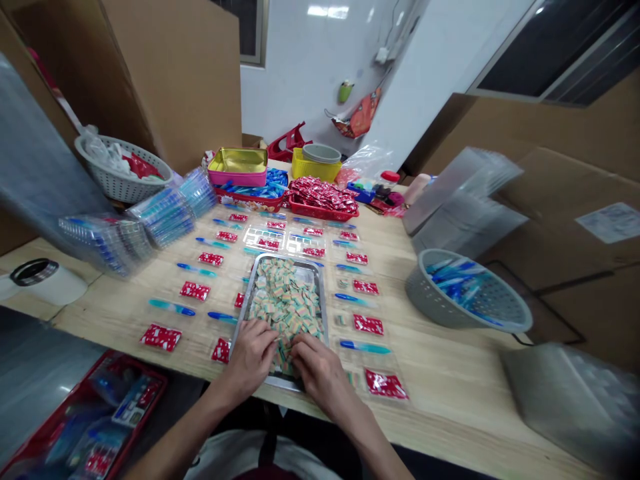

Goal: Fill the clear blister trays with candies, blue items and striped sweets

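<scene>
A shallow metal tray (320, 287) lies on the wooden table in front of me, heaped with several small orange-and-green wrapped pieces (287, 297). My left hand (251, 357) and my right hand (320, 370) both rest in the tray's near end, fingers curled down into the pile, almost touching each other. What the fingertips pinch is hidden among the pieces. On both sides of the tray lie rows of clear packets, each with a blue pen-like stick (173, 307) and a red sachet (161, 337).
A grey colander (500, 313) with blue sticks stands to the right. Red baskets of sachets (320, 197), a pink tin (238, 168) and a yellow tub are at the back. Stacked clear packets (165, 213), a white basket (123, 170) and a tape roll (35, 273) sit left. Cardboard boxes surround the table.
</scene>
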The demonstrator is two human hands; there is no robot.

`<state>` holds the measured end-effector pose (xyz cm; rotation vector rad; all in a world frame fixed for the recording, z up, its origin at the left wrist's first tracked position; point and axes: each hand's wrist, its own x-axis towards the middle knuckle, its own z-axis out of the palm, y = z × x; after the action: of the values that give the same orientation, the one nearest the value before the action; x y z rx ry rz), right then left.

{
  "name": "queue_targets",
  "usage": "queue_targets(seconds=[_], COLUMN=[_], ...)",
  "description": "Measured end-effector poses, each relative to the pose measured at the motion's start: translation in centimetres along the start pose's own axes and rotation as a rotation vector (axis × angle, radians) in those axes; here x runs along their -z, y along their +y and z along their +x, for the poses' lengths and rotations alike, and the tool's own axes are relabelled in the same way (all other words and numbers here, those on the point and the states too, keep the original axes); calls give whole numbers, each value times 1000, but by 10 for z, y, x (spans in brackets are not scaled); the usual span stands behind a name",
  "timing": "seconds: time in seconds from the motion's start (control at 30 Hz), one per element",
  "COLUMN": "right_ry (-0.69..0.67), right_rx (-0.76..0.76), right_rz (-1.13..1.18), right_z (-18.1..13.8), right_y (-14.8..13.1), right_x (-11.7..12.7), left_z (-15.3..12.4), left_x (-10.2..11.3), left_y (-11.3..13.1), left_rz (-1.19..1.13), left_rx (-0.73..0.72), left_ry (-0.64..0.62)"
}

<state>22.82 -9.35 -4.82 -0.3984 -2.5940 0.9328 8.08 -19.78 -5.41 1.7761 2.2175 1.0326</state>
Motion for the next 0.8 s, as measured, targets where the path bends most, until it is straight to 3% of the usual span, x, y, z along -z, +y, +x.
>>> queue_targets(seconds=[0.17, 0.27, 0.37, 0.57, 0.8], right_ry=[-34, -41, 37, 152, 229], right_rx=[-16, -46, -124, -181, -91], right_rz=[-90, 11, 201, 441, 315], right_z=[-3, -3, 3, 24, 33], right_y=[1, 1, 2, 6, 3], right_x=[0, 7, 14, 11, 3], left_z=[6, 13, 20, 30, 35], left_x=[2, 6, 9, 10, 14], left_y=[-4, -4, -1, 5, 9], left_rz=[-155, -259, -307, -339, -268], left_rx=[115, 186, 217, 173, 120], left_ry=[53, 53, 13, -72, -173])
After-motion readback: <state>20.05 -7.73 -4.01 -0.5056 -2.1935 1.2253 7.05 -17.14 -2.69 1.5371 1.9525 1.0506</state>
